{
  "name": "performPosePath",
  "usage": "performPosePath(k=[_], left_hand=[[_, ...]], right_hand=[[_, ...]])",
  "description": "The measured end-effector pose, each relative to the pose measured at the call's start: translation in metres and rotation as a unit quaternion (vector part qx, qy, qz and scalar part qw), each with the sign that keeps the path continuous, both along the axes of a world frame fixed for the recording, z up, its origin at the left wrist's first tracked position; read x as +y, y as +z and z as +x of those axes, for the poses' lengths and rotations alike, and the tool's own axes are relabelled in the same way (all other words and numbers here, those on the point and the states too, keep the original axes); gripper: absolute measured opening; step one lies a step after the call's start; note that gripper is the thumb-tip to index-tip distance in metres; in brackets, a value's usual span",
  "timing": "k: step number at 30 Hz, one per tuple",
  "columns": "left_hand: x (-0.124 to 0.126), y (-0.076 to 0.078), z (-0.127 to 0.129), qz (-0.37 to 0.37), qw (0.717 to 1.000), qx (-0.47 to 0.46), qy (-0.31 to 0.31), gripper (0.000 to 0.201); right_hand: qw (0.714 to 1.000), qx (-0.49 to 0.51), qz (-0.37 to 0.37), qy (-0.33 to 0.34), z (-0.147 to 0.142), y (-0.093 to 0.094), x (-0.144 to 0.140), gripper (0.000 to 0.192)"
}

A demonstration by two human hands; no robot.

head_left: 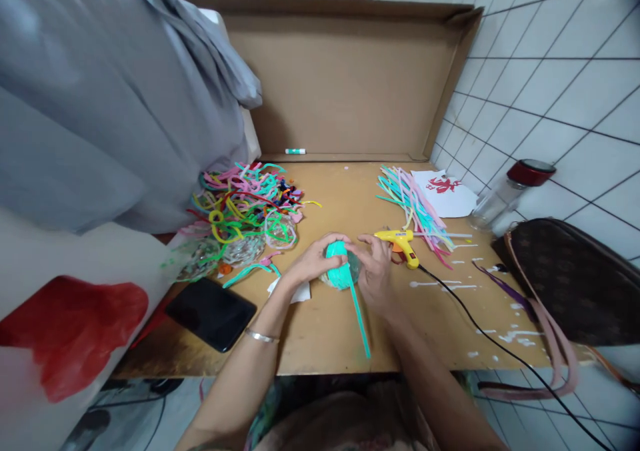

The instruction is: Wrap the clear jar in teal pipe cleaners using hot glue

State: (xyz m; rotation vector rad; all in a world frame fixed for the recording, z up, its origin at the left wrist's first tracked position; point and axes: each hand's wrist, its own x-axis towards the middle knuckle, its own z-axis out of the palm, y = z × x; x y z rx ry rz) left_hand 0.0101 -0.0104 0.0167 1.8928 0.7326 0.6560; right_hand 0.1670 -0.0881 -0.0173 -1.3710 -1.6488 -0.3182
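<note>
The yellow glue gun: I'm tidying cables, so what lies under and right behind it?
The yellow glue gun lies on the wooden table, its black cord trailing right. Behind it lie pastel pipe cleaners, some reaching under it. Whether glue lies beneath it is hidden.

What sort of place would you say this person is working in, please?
Probably a home craft corner: a wooden table against a tiled wall, with heaped pipe cleaners and a yellow glue gun.

Glue gun (400, 243) — phone (211, 312) — handbag (575, 284)
</note>
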Motion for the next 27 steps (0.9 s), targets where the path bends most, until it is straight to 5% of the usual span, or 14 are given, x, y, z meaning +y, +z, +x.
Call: performPosePath(k=[27], left_hand=[[0.0, 0.0, -0.002, 0.008, 1.0, 0.007, -0.013, 0.051]], right_hand=[[0.999, 0.029, -0.023, -0.004, 0.003, -0.002, 0.002, 0.036]])
